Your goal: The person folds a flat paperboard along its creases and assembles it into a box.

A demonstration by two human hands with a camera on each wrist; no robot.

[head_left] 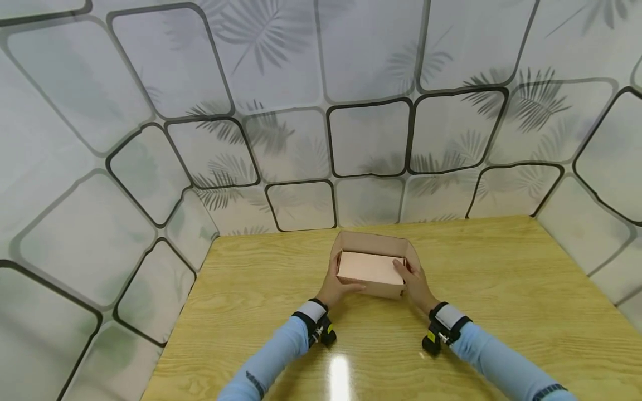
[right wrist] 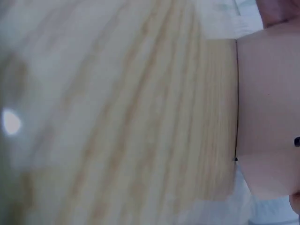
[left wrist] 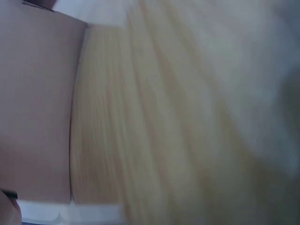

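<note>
A small pinkish-brown cardboard box (head_left: pixel 383 289) sits near the far side of the table, its lid raised at the back. A flat pale panel (head_left: pixel 371 267) spans its top, below the lid's sides. My left hand (head_left: pixel 335 285) grips the box's left end, with the thumb lying along the front wall. At the right end my right hand (head_left: pixel 417 287) holds the box, its thumb reaching over the panel. Both wrist views show a plain box wall (left wrist: pixel 37 103) close up, with only bits of fingers at the edges. Fingers behind the box are hidden.
The wood-grain table (head_left: pixel 261 284) extends around the box on all sides. A patterned curtain-like wall (head_left: pixel 296 133) with dark rounded outlines and leaf prints rises behind the table and along its left and right. Each wrist wears a strapped camera (head_left: pixel 328 334).
</note>
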